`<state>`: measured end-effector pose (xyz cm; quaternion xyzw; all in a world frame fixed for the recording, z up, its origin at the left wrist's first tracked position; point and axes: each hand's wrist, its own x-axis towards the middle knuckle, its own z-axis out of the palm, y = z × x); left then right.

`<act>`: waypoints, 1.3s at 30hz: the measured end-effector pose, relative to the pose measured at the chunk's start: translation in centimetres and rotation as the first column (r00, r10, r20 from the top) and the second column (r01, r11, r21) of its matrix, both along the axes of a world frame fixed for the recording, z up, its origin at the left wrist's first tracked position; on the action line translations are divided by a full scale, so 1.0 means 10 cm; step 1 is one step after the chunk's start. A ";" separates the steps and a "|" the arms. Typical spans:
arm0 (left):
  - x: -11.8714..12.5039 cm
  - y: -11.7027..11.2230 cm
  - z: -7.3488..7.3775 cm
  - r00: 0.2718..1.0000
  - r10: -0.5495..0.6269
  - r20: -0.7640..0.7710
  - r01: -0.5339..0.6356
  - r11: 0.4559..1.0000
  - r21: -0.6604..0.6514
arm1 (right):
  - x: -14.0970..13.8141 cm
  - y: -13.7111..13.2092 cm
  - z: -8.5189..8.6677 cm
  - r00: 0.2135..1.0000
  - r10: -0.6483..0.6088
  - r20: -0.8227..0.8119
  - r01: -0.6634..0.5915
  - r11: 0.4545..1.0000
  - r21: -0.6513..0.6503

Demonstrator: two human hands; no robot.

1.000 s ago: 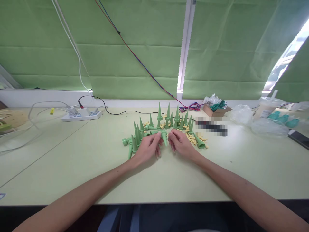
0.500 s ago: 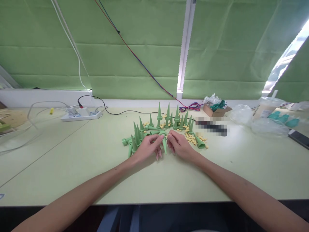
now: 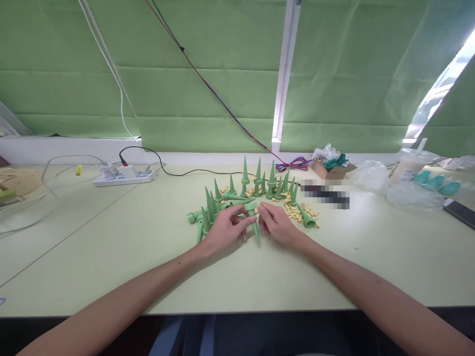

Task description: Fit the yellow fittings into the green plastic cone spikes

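A green plastic plant watering spike point(image 3: 255, 228) is held by my left hand point(image 3: 230, 228), its thumb and fingers closed around the upper part and the tip slanting down toward the table. Close to its right side is my right hand point(image 3: 277, 222), fingers pinched together; a small yellowish piece seems to show at the fingertips, mostly hidden. Several green spikes point(image 3: 245, 173) stand point-up in an arc behind my hands, and others lie on their sides. Small yellow plastic pieces point(image 3: 294, 212) are scattered to the right, near a green spike lying down point(image 3: 307, 217).
A white power strip point(image 3: 126, 175) with plugs and cables sits at the back left. At the back right are a small cardboard box point(image 3: 334, 170), clear plastic bags, a drink cup point(image 3: 404, 165) and a dark phone point(image 3: 460, 212). The table's front edge runs below my forearms.
The spike in my left hand has turned more upright at its wide end, and its tip has shifted slightly down and right. My left thumb has moved lower; my right hand has barely moved.
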<state>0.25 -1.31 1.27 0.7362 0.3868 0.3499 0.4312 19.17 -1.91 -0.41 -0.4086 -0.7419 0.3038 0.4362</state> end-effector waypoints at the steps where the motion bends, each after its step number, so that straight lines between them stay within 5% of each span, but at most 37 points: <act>1: 0.00 0.00 0.00 1.000 0.007 -0.007 -0.007 1.000 0.024 | 0.00 0.00 0.00 1.000 -0.002 0.001 0.002 1.000 0.001; 16: -0.01 0.02 -0.06 0.998 0.061 -0.030 -0.049 0.951 0.305 | -0.02 -0.01 0.02 0.998 -0.055 0.005 0.055 0.998 0.034; 27: 0.02 0.03 -0.07 0.991 0.116 -0.071 -0.079 0.917 0.392 | -0.03 0.00 0.02 0.996 -0.089 0.017 0.088 0.995 0.051; 33: 0.04 -0.01 -0.04 0.985 0.132 -0.109 -0.098 0.957 0.275 | -0.04 0.02 0.01 0.994 -0.087 -0.071 0.090 0.995 0.048; 39: 0.03 0.00 -0.03 0.998 0.050 0.035 -0.051 0.998 0.036 | -0.02 0.01 0.02 0.994 -0.072 -0.077 0.078 0.994 0.071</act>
